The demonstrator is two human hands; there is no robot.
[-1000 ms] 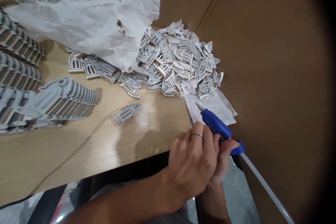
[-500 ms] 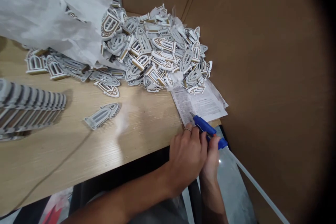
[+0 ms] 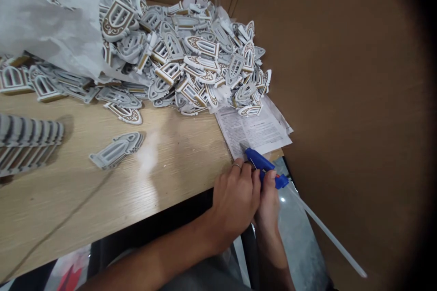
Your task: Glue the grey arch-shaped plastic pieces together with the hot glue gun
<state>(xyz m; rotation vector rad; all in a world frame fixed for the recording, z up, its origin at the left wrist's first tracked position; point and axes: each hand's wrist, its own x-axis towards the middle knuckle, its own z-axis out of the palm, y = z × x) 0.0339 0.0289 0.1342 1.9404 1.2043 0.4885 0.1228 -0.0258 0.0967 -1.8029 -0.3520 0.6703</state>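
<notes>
Both my hands are on a blue hot glue gun (image 3: pixel 260 160) at the table's front right corner. Its nozzle points up and left over a printed sheet of paper, and a long translucent glue stick (image 3: pixel 329 232) sticks out of its rear. My left hand (image 3: pixel 235 198), with a ring on one finger, is closed against the near side of the gun. My right hand (image 3: pixel 268 204) is wrapped round the gun from below, its thumb near the rear end. The grip itself is hidden behind my fingers.
A big heap of white and gold arched window pieces (image 3: pixel 201 61) lies at the back, partly under white wrapping paper (image 3: pixel 61 32). A grey window piece (image 3: pixel 118 150) lies apart near a row of stacked pieces (image 3: pixel 30 145). Brown cardboard (image 3: pixel 334 77) stands at right.
The view has shifted, so the pieces on the table appear further left. Both hands keep their hold on the glue gun, which sits slightly further left and up in view.
</notes>
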